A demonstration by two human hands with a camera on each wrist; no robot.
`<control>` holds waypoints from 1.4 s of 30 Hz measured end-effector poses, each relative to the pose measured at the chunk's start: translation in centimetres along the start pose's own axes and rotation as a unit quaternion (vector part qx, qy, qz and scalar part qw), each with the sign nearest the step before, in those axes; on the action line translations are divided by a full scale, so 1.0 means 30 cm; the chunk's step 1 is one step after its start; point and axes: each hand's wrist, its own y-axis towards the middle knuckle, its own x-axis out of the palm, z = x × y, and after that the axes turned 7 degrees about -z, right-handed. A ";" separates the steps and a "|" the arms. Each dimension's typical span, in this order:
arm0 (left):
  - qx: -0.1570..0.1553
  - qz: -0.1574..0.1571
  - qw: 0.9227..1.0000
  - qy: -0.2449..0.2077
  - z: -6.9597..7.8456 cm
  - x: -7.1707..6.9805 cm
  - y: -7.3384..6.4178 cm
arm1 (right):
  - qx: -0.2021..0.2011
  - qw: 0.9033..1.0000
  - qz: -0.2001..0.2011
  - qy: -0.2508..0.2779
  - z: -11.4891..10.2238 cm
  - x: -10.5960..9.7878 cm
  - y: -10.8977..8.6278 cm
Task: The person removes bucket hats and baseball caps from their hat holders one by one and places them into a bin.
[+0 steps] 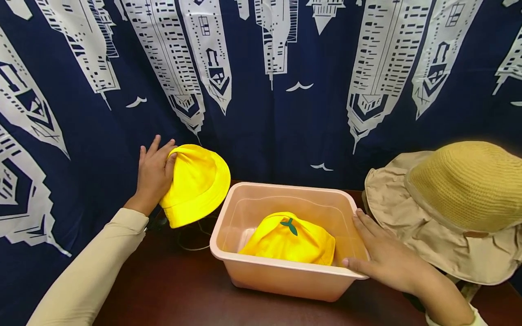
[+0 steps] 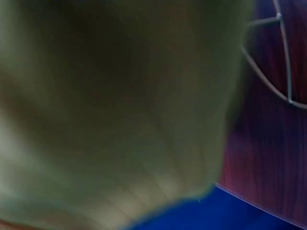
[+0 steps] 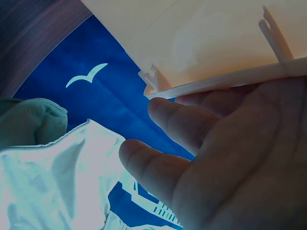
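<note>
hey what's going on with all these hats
A person's left hand holds a yellow hat up just left of a pink bin. Their right hand rests against the bin's right end. Another yellow hat, with a green sprout, sits inside. A wide-brimmed hat is off to the right.

A bright yellow brimmed hat (image 1: 195,183) hangs tilted from the left hand (image 1: 154,176), its brim toward the right hand (image 1: 387,260). Between the hands, a pale pink bin (image 1: 285,281) stands upright on the surface (image 1: 175,290), the right hand touching one end; inside lies a slumped yellow cap (image 1: 281,242) bearing a green sprout (image 1: 290,226).
</note>
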 end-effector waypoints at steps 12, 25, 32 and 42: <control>0.023 0.026 0.999 0.009 0.000 0.015 0.004 | 0.003 1.000 -0.004 0.008 -0.006 -0.001 -0.001; 0.032 0.032 0.999 0.015 0.018 0.005 0.021 | 0.002 1.000 -0.005 0.009 -0.008 0.004 -0.004; 0.044 0.047 0.998 0.014 0.019 -0.003 0.025 | 0.002 1.000 -0.006 0.012 -0.007 0.008 -0.008; 0.012 0.107 0.994 -0.011 0.002 -0.009 0.011 | -0.001 1.000 -0.003 0.011 -0.009 0.005 -0.004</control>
